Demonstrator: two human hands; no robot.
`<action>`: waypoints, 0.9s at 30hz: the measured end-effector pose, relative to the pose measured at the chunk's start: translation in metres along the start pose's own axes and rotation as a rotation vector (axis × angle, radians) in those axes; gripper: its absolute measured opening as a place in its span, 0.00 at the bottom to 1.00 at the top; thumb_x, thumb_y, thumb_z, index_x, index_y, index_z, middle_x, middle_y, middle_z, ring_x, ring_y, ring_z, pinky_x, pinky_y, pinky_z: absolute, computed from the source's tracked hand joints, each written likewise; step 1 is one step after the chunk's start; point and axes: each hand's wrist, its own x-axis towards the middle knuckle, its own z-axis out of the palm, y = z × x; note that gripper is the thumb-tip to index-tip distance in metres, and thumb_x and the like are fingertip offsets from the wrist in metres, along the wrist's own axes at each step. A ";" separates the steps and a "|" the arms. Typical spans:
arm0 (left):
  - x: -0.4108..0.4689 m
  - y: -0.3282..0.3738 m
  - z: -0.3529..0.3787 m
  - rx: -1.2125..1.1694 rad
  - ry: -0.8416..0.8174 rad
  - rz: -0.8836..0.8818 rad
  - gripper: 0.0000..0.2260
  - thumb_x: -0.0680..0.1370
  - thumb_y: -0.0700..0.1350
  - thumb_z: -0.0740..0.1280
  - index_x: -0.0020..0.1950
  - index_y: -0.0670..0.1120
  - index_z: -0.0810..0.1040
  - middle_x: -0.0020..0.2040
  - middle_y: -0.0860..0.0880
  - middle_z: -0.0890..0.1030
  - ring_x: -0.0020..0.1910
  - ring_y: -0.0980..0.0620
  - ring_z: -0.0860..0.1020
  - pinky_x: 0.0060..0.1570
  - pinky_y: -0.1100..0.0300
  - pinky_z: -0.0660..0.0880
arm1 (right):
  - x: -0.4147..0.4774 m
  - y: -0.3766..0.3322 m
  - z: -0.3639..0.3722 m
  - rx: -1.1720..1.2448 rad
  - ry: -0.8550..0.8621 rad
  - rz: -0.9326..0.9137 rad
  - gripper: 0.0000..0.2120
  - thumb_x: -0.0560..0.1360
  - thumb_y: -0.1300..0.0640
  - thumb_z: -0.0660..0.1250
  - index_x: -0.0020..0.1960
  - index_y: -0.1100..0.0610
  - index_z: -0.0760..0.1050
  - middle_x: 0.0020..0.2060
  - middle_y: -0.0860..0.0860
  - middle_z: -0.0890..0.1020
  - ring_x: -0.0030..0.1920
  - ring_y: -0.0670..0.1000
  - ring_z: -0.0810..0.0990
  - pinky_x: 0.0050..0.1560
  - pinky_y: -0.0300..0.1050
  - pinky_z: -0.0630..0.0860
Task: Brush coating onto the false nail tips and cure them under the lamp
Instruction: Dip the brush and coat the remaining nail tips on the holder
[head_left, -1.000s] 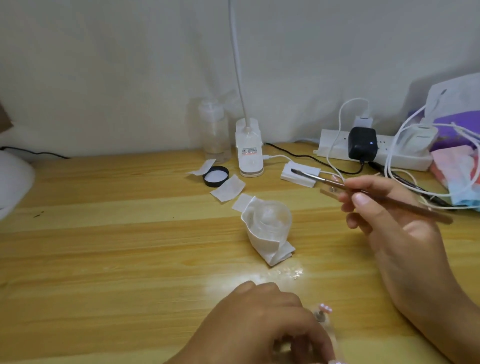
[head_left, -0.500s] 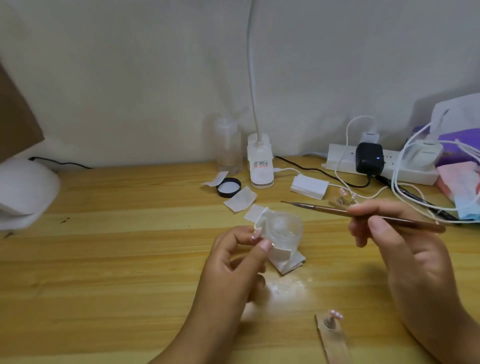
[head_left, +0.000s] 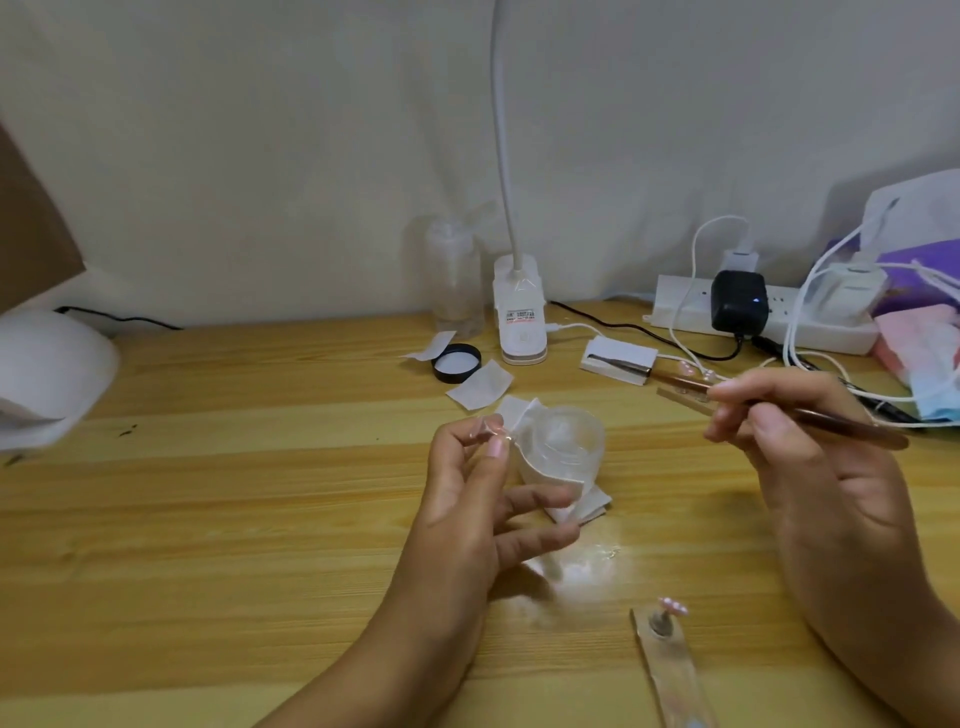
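Tip and brush in hand
Left hand (head_left: 475, 501) pinches a nail tip (head_left: 491, 427) — right hand (head_left: 815, 467) grips the brush (head_left: 841, 422).

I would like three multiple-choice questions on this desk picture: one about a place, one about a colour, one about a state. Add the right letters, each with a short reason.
1. Where does the black lid lie?
A. on the floor
B. left of the desk lamp base
C. on a shelf

2. What colour is the middle adapter on the power strip?
A. red
B. white
C. black

3. What do the hands hold?
A. left hand pinches a small nail tip, right hand holds the brush
B. nothing
C. both grip one jar

Answers: 1 B, the lid sits just left of the base; 2 C, its casing is black; 3 A, the fingers close on both items.
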 end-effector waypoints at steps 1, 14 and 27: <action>-0.001 -0.001 0.000 0.011 0.011 0.009 0.08 0.75 0.56 0.63 0.51 0.58 0.76 0.46 0.61 0.84 0.43 0.53 0.84 0.38 0.60 0.80 | 0.000 -0.001 0.000 -0.006 -0.002 -0.004 0.10 0.77 0.54 0.59 0.50 0.47 0.79 0.46 0.50 0.79 0.48 0.54 0.76 0.53 0.50 0.74; 0.003 0.010 0.001 -0.200 -0.191 -0.239 0.08 0.77 0.48 0.63 0.55 0.49 0.73 0.56 0.53 0.84 0.57 0.39 0.81 0.50 0.48 0.81 | -0.001 -0.004 -0.001 0.070 -0.054 0.026 0.10 0.74 0.55 0.58 0.43 0.47 0.78 0.41 0.50 0.76 0.45 0.55 0.73 0.51 0.51 0.71; 0.000 0.002 0.001 -0.031 -0.266 -0.154 0.04 0.77 0.50 0.64 0.48 0.56 0.79 0.66 0.61 0.77 0.62 0.43 0.79 0.60 0.46 0.77 | -0.002 -0.005 0.005 -0.060 -0.188 0.034 0.07 0.76 0.61 0.57 0.42 0.58 0.73 0.38 0.48 0.75 0.42 0.46 0.73 0.46 0.34 0.70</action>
